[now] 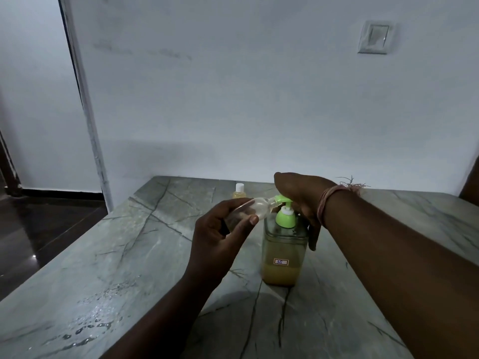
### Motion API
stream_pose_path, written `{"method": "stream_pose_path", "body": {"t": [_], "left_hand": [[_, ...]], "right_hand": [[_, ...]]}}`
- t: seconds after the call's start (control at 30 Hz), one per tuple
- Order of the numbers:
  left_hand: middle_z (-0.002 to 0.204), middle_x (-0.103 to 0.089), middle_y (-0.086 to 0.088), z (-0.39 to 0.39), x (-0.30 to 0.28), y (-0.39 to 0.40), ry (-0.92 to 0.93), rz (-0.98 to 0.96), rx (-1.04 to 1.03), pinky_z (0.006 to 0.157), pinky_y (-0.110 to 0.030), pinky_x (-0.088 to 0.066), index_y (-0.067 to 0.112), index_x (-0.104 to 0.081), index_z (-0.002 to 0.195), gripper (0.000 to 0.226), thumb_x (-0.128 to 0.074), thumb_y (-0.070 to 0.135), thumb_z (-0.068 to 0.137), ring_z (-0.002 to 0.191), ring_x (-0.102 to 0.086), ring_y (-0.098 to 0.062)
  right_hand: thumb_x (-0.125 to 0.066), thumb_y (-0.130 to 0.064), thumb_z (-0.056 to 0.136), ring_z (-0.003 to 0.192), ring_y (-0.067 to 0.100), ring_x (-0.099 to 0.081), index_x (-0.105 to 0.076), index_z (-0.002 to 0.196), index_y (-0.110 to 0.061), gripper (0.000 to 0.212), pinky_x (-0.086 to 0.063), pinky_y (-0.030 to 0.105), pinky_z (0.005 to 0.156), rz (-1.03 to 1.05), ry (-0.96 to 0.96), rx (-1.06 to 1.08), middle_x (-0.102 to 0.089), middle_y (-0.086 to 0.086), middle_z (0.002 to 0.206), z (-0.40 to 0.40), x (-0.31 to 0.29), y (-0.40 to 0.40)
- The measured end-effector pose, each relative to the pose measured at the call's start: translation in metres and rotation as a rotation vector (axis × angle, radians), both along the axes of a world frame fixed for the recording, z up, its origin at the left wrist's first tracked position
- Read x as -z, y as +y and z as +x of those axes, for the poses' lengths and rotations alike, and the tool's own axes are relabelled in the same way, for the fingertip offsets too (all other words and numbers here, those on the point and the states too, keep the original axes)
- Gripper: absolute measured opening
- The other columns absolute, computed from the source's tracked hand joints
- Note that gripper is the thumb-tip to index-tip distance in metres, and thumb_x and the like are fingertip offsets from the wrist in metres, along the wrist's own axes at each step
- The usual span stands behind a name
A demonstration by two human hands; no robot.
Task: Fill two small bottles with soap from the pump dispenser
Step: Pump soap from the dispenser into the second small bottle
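Floor (39,229): dark, glossy, at far left below the worktop edge.
Droplets (96,330): wet patch on the near left of the worktop.
Worktop (145,255): grey-green stone with dark veins, set against a pale wall.
Left hand (217,234): raised above the worktop, fingers (252,220) and thumb curled round the clear bottle.
Clear bottle (255,207): tilted almost flat, mouth pointing right and meeting the green spout; looks empty or nearly so.
Capped bottle (239,191): small, white cap, yellowish contents, upright near the back of the worktop, behind the left hand and apart from it.
Dispenser (282,255): square clear body upright mid-worktop, amber soap filling only the bottom part, small label reading "35" on the front.
Pump (285,215): green head and collar, spout turned left into the clear bottle's mouth.
Right hand (300,195): palm down over the pump head, fingers relaxed and draped down the dispenser's right side, gripping nothing.
Wrist thread (329,200): pinkish band, frayed ends sticking up.
Switch (374,37): white plate high on the wall at right.
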State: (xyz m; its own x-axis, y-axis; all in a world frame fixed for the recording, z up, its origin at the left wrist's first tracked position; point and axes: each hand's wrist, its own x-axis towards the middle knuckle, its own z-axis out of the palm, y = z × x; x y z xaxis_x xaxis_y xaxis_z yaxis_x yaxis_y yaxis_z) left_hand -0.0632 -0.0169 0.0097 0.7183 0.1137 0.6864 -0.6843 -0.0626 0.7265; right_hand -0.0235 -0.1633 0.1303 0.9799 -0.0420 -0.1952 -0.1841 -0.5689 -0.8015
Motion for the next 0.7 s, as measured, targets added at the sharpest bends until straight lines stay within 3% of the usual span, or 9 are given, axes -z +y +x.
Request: {"method": "stream_pose_path", "body": {"t": [0.1,0.23,0.37,0.5,0.63,0.7], "left_hand": [[0.1,-0.076,0.004,0.001,0.001,0.0,0.012,0.007,-0.025,0.068,-0.026,-0.056,0.02,-0.074,0.114,0.028,-0.076,0.029,0.087,0.091,-0.072,-0.019],[0.1,-0.076,0.003,0.002,0.007,0.001,0.023,0.038,-0.047,0.068,-0.028,-0.056,0.022,-0.074,0.114,0.027,-0.073,0.032,0.088,0.091,-0.072,-0.022],[0.102,-0.076,0.002,0.0,0.007,-0.001,0.019,0.047,-0.052,0.073,-0.036,-0.06,0.021,-0.073,0.116,0.029,-0.072,0.032,0.089,0.095,-0.072,-0.026],[0.103,-0.076,0.003,-0.003,0.005,-0.001,0.043,0.007,-0.034,0.071,-0.031,-0.059,0.021,-0.073,0.116,0.028,-0.073,0.028,0.089,0.096,-0.072,-0.023],[0.098,-0.076,0.002,-0.001,0.005,-0.001,0.041,0.03,-0.021,0.063,-0.024,-0.053,0.02,-0.074,0.115,0.024,-0.074,0.023,0.091,0.084,-0.071,-0.015],[0.097,-0.076,0.001,-0.002,0.006,-0.001,0.043,0.026,-0.028,0.062,-0.022,-0.05,0.019,-0.074,0.114,0.024,-0.073,0.023,0.09,0.081,-0.069,-0.012]], "right_hand": [[-0.022,-0.009,0.103,0.126,0.039,-0.045,-0.04,0.135,0.008,0.041,-0.037,0.042,0.104,-0.154,-0.071,0.0,-0.044,0.027,0.138,-0.004,-0.006,0.009],[-0.02,-0.01,0.103,0.131,0.031,-0.041,-0.036,0.138,0.003,0.041,-0.035,0.029,0.102,-0.31,-0.089,-0.007,-0.039,0.019,0.144,-0.006,-0.003,0.008],[-0.022,-0.011,0.103,0.131,0.034,-0.042,-0.038,0.138,0.004,0.041,-0.035,0.033,0.105,-0.323,-0.036,-0.05,-0.041,0.02,0.144,-0.013,-0.005,0.01],[-0.028,-0.034,0.101,0.123,0.035,-0.048,-0.043,0.137,-0.004,0.048,-0.037,0.045,0.101,-0.209,0.063,-0.073,-0.045,0.019,0.139,-0.019,-0.015,0.002],[-0.018,-0.015,0.104,0.13,0.038,-0.041,-0.034,0.14,0.004,0.043,-0.035,0.039,0.105,-0.323,-0.057,-0.024,-0.039,0.024,0.144,-0.011,-0.007,0.008],[-0.016,-0.015,0.104,0.136,0.036,-0.034,-0.028,0.144,0.002,0.044,-0.03,0.036,0.108,-0.332,-0.059,-0.003,-0.03,0.023,0.15,-0.005,-0.003,0.009]]}}
